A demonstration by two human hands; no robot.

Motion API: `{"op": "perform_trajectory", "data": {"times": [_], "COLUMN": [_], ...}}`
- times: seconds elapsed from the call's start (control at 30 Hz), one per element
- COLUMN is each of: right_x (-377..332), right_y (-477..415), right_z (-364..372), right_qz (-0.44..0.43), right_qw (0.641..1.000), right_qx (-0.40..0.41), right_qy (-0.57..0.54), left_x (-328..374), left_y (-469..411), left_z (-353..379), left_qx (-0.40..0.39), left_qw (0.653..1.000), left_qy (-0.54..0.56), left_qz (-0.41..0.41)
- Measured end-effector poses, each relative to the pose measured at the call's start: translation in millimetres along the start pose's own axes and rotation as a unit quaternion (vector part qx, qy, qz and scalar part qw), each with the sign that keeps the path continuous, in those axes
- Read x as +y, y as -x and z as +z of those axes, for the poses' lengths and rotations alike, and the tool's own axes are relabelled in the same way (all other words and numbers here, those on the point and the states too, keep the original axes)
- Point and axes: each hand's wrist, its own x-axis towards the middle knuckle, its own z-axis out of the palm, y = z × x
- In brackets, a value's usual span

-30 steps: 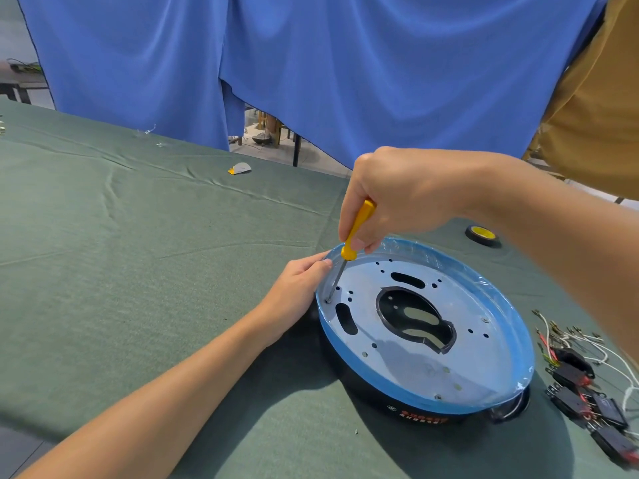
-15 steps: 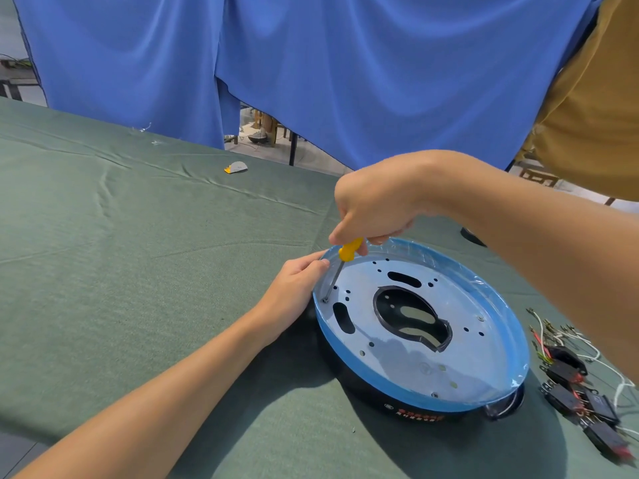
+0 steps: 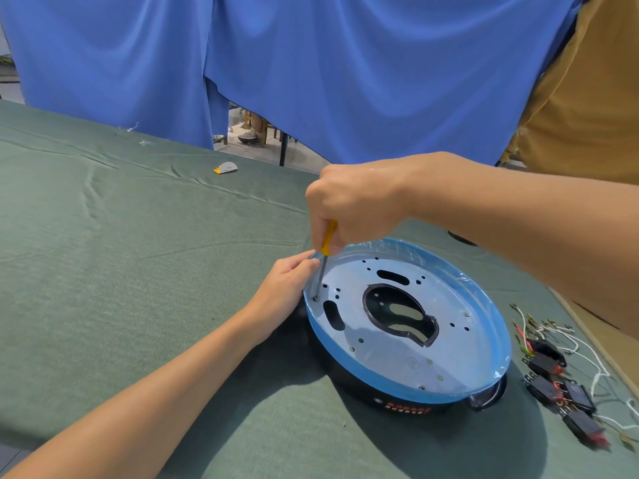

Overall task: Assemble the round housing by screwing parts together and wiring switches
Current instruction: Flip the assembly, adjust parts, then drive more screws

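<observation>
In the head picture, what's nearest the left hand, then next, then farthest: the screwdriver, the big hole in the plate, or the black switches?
1. The screwdriver, right beside the left hand, at its fingertips.
2. The big hole, in the middle of the plate.
3. The black switches, far off to the right.

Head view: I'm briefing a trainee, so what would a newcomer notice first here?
The blue-rimmed round housing sits right of centre on the green cloth. At its left edge the right hand grips a yellow screwdriver, while the left hand rests on the rim. Black wired switches lie at the far right.
</observation>
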Motion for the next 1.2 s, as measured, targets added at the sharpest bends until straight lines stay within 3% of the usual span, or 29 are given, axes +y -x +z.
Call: {"op": "perform_trajectory", "data": {"times": [0.23, 0.37, 0.53, 0.7, 0.93, 1.1, 1.2], "right_x": [2, -1, -10, -19, -17, -13, -12], "right_y": [3, 1, -14, -14, -9, -13, -8], "right_z": [3, 2, -4, -14, -3, 4, -2], "right_qz": [0.021, 0.109, 0.222, 0.177, 0.153, 0.213, 0.204], "right_qw": [0.999, 0.990, 0.955, 0.961, 0.985, 0.967, 0.965], "right_qx": [-0.004, -0.048, -0.118, -0.145, 0.014, -0.004, -0.051], "right_qy": [-0.040, -0.076, -0.161, -0.156, -0.084, -0.142, -0.154], "left_x": [-2, -1, 0, 1, -3, 0, -2], "left_y": [-2, -2, -1, 0, -2, -1, -1], "left_z": [0, 1, 1, 1, 0, 1, 1], "left_qx": [-0.001, 0.001, 0.002, -0.004, 0.011, 0.016, 0.019], "left_qw": [1.000, 1.000, 1.000, 1.000, 1.000, 1.000, 0.999], "left_qy": [-0.004, 0.004, 0.003, -0.020, -0.028, -0.019, -0.014], "left_qz": [0.001, 0.003, 0.009, 0.012, -0.002, -0.015, -0.025]}}
